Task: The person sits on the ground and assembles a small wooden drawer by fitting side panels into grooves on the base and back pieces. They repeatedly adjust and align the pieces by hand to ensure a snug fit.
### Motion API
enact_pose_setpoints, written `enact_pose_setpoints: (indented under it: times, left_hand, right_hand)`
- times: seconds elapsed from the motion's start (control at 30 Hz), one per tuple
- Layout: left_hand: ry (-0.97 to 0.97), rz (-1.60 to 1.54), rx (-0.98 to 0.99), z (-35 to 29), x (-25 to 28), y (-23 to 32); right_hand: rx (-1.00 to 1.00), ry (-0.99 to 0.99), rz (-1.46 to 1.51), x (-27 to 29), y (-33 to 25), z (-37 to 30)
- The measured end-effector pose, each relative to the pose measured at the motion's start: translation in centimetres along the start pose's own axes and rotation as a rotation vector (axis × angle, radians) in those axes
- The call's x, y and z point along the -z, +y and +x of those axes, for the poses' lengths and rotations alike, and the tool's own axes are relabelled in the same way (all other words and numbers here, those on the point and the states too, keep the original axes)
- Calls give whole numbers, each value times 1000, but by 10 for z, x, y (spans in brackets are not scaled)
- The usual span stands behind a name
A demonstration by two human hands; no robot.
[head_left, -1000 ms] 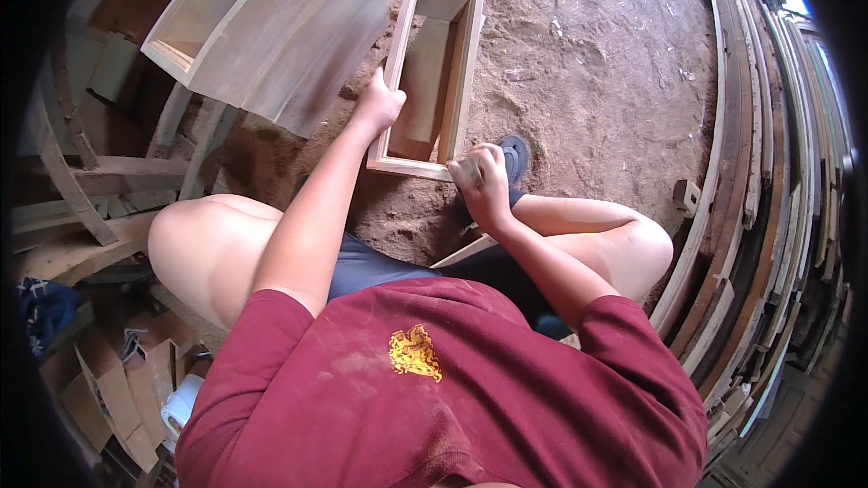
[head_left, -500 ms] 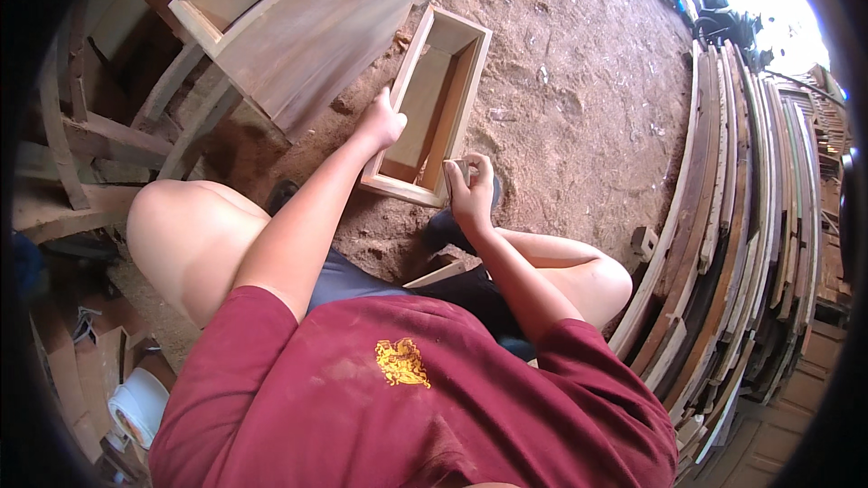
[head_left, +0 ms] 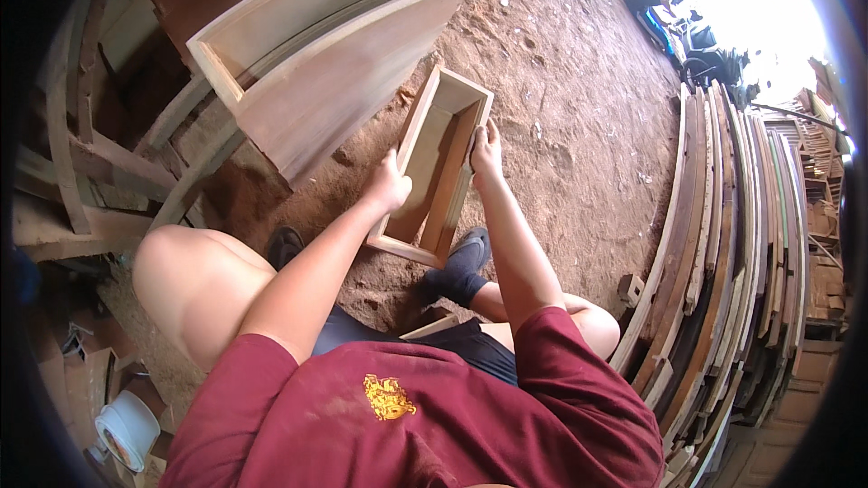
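A long, narrow wooden box like a drawer [head_left: 412, 149] is held tilted above the ground in front of me, its open side facing up toward me. My left hand [head_left: 387, 183] is closed round its left wall. On the opposite wall, my right hand [head_left: 486, 152] presses with bent fingers, and a small, thin dark piece shows at the fingertips. What that piece is cannot be made out. Beyond the drawer, at the upper left, stands a larger wooden cabinet carcass [head_left: 334, 72] with an open compartment.
Sandy ground [head_left: 579, 117] spreads ahead. Long stacked planks [head_left: 723, 262] line the right side. Wooden frame legs [head_left: 181, 113] stand at the left, with a white bucket [head_left: 127, 429] at the lower left. Dark items, perhaps a motorbike [head_left: 701, 41], are at the far right.
My right hand has slid from the drawer's near right corner to farther up its right wall. The drawer and my left hand sit lower in the view, which has also shifted.
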State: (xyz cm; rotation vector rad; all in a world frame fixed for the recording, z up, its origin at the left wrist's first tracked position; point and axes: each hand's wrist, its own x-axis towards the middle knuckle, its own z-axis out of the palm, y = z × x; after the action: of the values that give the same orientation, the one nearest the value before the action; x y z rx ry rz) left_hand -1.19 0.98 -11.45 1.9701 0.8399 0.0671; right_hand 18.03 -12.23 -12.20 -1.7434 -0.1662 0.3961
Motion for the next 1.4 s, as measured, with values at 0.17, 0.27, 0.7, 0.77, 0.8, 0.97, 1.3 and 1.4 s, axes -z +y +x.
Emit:
enact_pose_setpoints:
  times: [0.17, 0.27, 0.7, 0.77, 0.8, 0.97, 1.3, 1.4]
  left_hand:
    - [-7, 32, -4, -2, 0, 8]
    - [24, 64, 24, -6, 9, 5]
    - [-27, 38, 33, 3, -4, 10]
    - [-11, 49, 66, 1, 4, -1]
    - [-31, 52, 77, 4, 5, -4]
    - [-34, 82, 46, -1, 7, 10]
    - [-49, 81, 48, -8, 17, 15]
    - [-49, 103, 47, -9, 15, 20]
  right_hand:
    - [23, 77, -124, 8, 5, 83]
    - [-47, 89, -188, -12, -17, 98]
    - [0, 77, -63, 14, -1, 60]
    - [-59, -10, -36, -4, -13, 19]
    - [-87, -42, -24, -7, -19, -2]
    - [77, -69, -178, 23, 12, -61]
    - [-187, -267, -192, 49, 22, -201]
    - [-110, -274, -374, 56, 23, -217]
